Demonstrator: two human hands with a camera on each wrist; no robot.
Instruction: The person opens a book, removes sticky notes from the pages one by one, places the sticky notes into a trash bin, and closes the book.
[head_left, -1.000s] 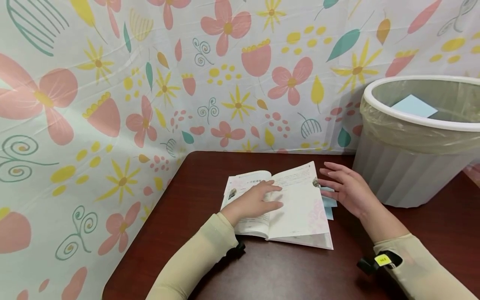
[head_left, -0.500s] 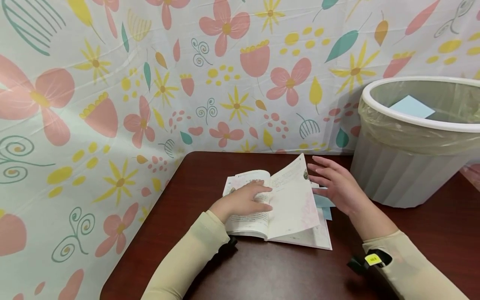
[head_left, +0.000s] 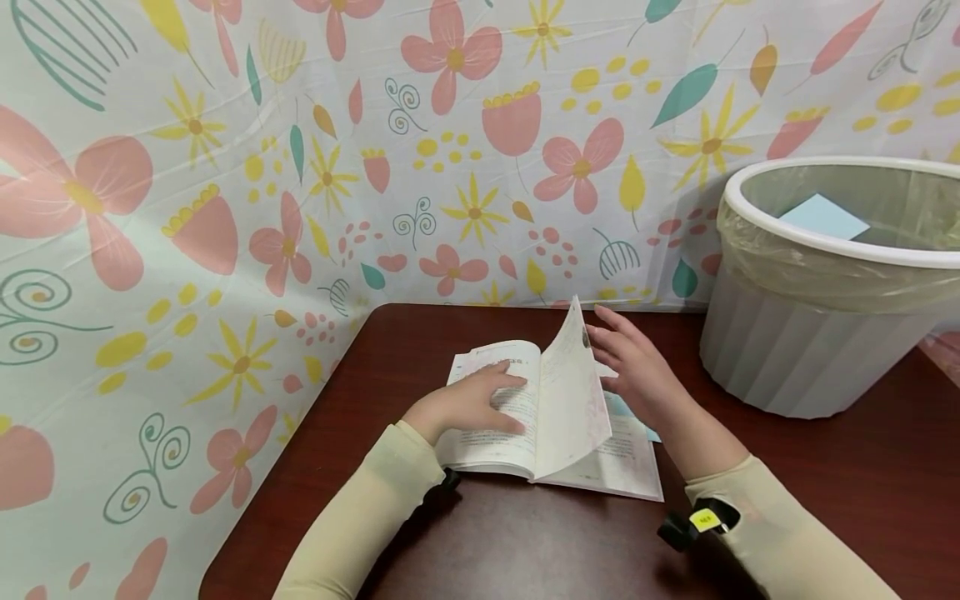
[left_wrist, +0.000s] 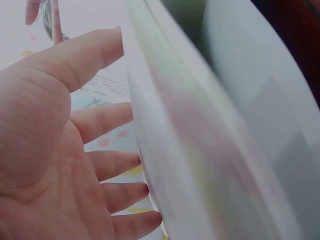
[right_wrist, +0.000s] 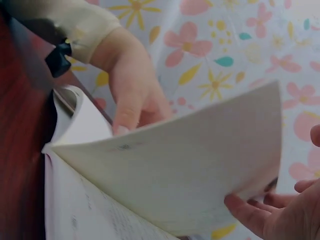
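Book (head_left: 566, 417) on table (head_left: 487, 533) | right hand (head_left: 641, 371) partly hides blue slips (head_left: 619, 407) | bin (head_left: 795, 354) right

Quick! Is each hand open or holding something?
Left hand: open, over the book's left page.
Right hand: open, touching the raised page.

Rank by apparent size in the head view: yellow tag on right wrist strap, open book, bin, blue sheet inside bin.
1. Bin, though cut off at the frame edge
2. Open book
3. Blue sheet, partly hidden by the rim
4. Yellow tag
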